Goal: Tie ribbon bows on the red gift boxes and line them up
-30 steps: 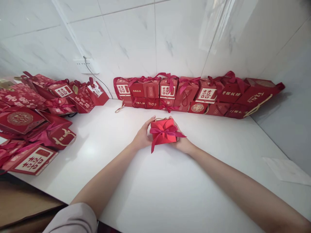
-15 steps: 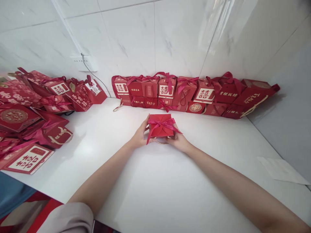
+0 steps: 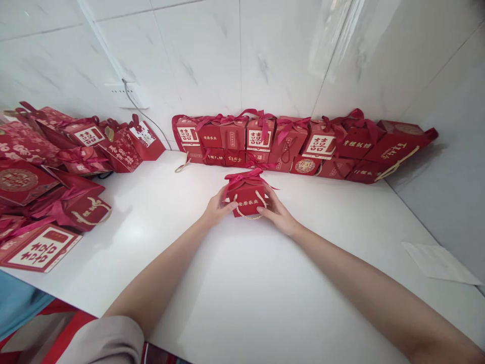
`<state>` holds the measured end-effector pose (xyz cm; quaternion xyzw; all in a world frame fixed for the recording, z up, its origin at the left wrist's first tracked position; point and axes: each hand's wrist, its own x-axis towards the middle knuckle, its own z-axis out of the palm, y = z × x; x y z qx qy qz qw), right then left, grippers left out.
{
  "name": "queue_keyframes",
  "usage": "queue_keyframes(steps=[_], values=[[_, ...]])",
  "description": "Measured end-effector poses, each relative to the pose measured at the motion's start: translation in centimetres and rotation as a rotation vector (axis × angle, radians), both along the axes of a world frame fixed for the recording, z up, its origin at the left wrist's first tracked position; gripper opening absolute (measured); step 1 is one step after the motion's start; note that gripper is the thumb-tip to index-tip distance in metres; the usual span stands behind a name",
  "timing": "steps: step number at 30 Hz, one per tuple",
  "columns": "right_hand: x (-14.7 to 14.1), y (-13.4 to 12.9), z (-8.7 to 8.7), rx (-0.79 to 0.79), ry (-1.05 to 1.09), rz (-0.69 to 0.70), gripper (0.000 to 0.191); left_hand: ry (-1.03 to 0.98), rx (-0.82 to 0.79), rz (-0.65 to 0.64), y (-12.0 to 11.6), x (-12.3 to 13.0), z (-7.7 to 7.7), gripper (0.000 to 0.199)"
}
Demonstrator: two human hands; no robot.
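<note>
Red gift box (image 3: 248,193) held between left hand (image 3: 219,207) and right hand (image 3: 279,216), guess that keeps bow (image 3: 245,176) on top uncrushed.

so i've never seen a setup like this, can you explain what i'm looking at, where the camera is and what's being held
There's no machine here: a person works with two bare hands. The camera is worn on their head, looking forward and down, so both arms reach away from you.

The left hand and right hand hold a small red box between them, one on each side. It has a ribbon bow on top and a rope handle in front.

On the white table, similar boxes stand stacked along the wall, with a looser pile at the left.
</note>
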<state>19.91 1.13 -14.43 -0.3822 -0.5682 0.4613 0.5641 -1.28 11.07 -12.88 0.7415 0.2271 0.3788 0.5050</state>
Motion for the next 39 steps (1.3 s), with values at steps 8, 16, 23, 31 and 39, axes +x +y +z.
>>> queue_keyframes(steps=[8, 16, 23, 31, 39], values=[[-0.1, -0.1, 0.9, -0.040, -0.085, -0.044, 0.083, 0.003, -0.231, 0.110, 0.1, 0.2, -0.8, 0.068], [-0.1, -0.1, 0.8, -0.025, -0.069, -0.029, 0.080, 0.031, -0.183, 0.095, 0.3, 0.0, -1.1, 0.068], [0.4, 0.0, 0.3, 0.008, -0.085, -0.038, 0.064, 0.012, -0.191, 0.107, 0.2, 0.1, -1.2, 0.072], [0.3, 0.5, -0.3, -0.058, -0.052, -0.141, 0.078, -0.028, -0.293, 0.184, 0.1, 0.4, -0.4, 0.063], [-0.3, 0.8, -0.3, -0.017, 0.010, -0.371, 0.077, -0.268, -0.275, 0.382, -2.8, 5.1, 0.9, 0.072]])
